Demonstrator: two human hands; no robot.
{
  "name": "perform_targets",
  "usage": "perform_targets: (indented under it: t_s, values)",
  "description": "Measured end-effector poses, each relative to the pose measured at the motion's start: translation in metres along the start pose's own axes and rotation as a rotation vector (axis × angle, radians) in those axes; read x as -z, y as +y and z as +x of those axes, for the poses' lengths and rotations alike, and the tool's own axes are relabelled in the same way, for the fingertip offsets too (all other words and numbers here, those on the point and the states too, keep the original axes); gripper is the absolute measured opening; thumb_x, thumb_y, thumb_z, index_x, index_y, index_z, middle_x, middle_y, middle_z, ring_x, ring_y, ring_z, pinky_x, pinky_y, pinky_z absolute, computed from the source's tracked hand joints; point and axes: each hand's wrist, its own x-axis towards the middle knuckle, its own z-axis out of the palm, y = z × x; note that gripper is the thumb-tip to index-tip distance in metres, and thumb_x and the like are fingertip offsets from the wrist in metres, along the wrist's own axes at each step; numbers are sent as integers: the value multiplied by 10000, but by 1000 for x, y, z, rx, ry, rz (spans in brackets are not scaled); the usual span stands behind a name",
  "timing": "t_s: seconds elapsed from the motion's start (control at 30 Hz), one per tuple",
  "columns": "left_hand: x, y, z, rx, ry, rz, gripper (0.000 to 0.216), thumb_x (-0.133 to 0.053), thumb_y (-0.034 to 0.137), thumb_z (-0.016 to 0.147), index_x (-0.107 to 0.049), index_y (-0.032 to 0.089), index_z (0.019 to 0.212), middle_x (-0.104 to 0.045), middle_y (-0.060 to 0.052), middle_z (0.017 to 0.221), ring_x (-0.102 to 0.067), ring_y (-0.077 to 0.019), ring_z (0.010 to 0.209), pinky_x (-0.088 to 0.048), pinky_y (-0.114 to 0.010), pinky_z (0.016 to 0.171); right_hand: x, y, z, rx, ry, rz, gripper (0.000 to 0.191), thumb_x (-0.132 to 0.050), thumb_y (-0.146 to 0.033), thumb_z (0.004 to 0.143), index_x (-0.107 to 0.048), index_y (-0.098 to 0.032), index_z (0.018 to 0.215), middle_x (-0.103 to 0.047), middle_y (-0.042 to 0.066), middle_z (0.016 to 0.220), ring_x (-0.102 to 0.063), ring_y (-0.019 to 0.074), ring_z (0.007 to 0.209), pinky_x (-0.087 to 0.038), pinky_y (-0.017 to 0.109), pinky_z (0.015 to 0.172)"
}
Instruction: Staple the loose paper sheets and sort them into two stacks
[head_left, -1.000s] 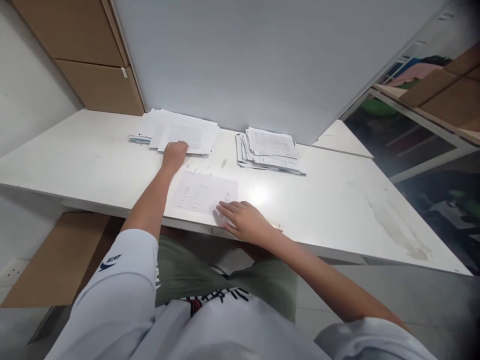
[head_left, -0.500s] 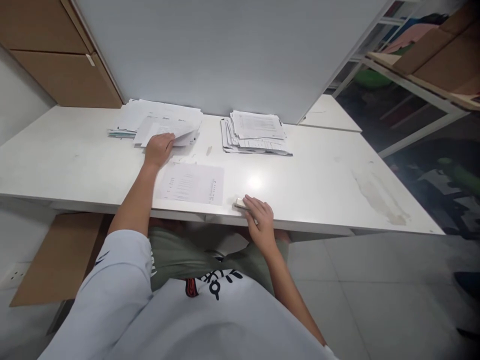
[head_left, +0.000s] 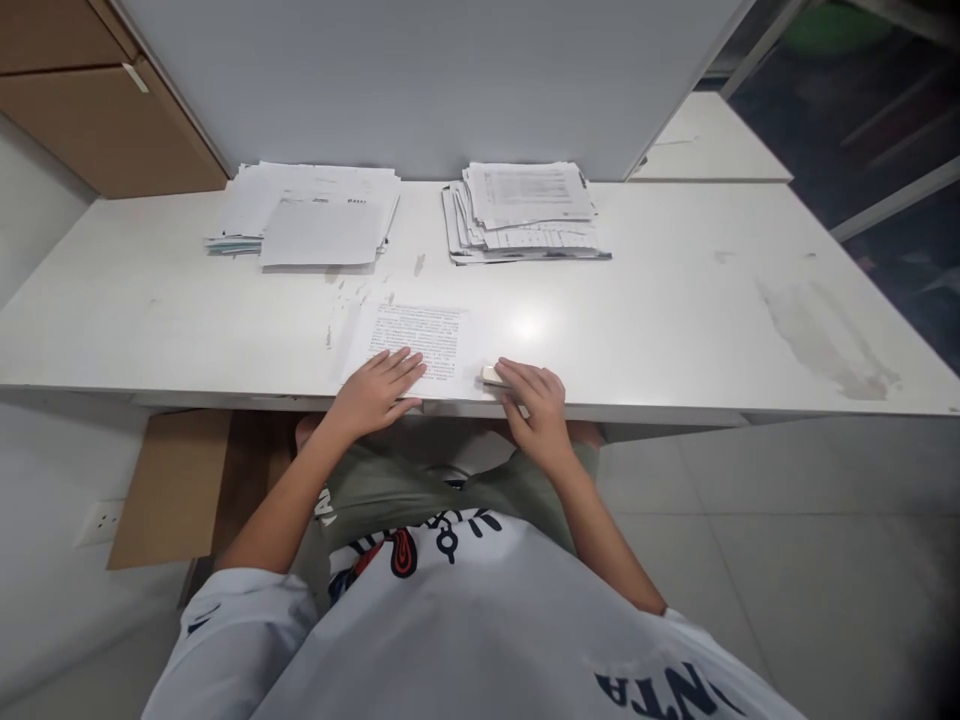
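Note:
A printed sheet of paper [head_left: 416, 335] lies near the front edge of the white desk. My left hand [head_left: 377, 390] rests flat on the sheet's lower left part, fingers stretched out and holding nothing. To the right of the sheet, my right hand [head_left: 536, 400] is closed over a small whitish stapler [head_left: 491, 376] on the desk. Only the stapler's left end shows; the fingers hide the rest. Beyond my left hand sits the left paper stack [head_left: 322, 185], with a blank-looking sheet [head_left: 322, 235] on its near side.
Another paper stack [head_left: 529, 195] stands at the back, to the right of the first, against a grey panel [head_left: 435, 80]. Cardboard boxes [head_left: 157, 140] stand at the back left. An open cardboard box [head_left: 172, 490] is below the desk [head_left: 675, 300] on the left.
My left hand has come from the left stack down to the sheet in front of me. Dense text now shows there. The right hand stays on the stapler, and the view has tilted downward.

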Motion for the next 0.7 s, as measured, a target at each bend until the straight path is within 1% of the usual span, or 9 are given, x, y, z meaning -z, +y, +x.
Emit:
perform_targets:
  t_s: [0.07, 0.17, 0.23, 0.33, 0.4, 0.47, 0.53, 0.63, 0.7]
  values:
    - [-6, 5, -6, -32, 83, 44, 502, -445, 422, 981, -500, 187, 1422, -487, -97, 1482, -372, -271, 1431, -300, -459, 1192, 1, 1, -1, 24, 22, 12, 433, -401, -243, 967, -533, -297, 1375, -592, 48, 1392, -524, 240, 1260, -327, 457, 1099]
    - [-18, 15, -21, -81, 269, 131, 410, -442, 234, 979, -542, 169, 1372, -601, -114, 1368, -500, -260, 1341, -414, -429, 1110, 2, 6, -2, 77, 77, 31, 410, -415, -209, 962, -561, -292, 1336, -631, 44, 1339, -561, 225, 1202, -363, 442, 1067]
    - [-22, 20, -30, -91, 383, 177, 425, -448, 175, 966, -525, 166, 1383, -652, -121, 1296, -548, -250, 1295, -435, -417, 1088, 3, 8, -1, 94, 91, 26, 403, -423, -191, 957, -570, -292, 1319, -643, 39, 1320, -573, 218, 1182, -372, 438, 1059]
    - [-20, 20, -37, -48, 406, 223, 504, -529, 292, 955, -458, 184, 1442, -626, -136, 1330, -509, -304, 1328, -373, -503, 1130, 5, 2, -5, 98, 122, 9, 390, -455, -186, 938, -585, -286, 1291, -642, 44, 1318, -565, 229, 1199, -361, 454, 1075]
    - [-15, 15, -40, 24, 373, 231, 633, -576, 429, 925, -397, 194, 1485, -562, -147, 1406, -429, -355, 1382, -330, -557, 1142, 3, -10, -15, 58, 229, 11, 348, -511, -205, 905, -627, -271, 1226, -654, 66, 1279, -561, 257, 1199, -359, 482, 1077]
    - [-11, 8, -47, 147, 370, 226, 774, -584, 541, 891, -325, 180, 1524, -467, -179, 1482, -340, -397, 1425, -318, -586, 1136, -4, -27, -29, -59, 352, 109, 269, -557, -242, 872, -673, -253, 1114, -683, 89, 1167, -591, 271, 1128, -410, 487, 1026]
    - [-12, 1, -56, 264, 393, 211, 862, -566, 599, 876, -259, 155, 1548, -378, -218, 1530, -282, -423, 1445, -307, -606, 1131, -15, -43, -41, -289, 364, 387, 221, -571, -317, 866, -672, -232, 1043, -693, 92, 1041, -638, 248, 993, -497, 443, 913]
    - [-16, -5, -66, 305, 423, 165, 905, -549, 615, 877, -187, 152, 1565, -369, -228, 1533, -281, -411, 1449, -281, -607, 1146, -34, -58, -41, -725, 162, 934, 351, -594, -514, 844, -636, -202, 998, -716, 85, 935, -680, 204, 806, -560, 368, 758]
    - [-16, -4, -69, 292, 434, 129, 920, -567, 600, 873, -157, 163, 1570, -413, -214, 1512, -315, -391, 1440, -284, -593, 1155, -44, -62, -28, -893, 12, 1194, 454, -606, -631, 797, -632, -184, 876, -731, 92, 844, -680, 186, 702, -566, 330, 681]
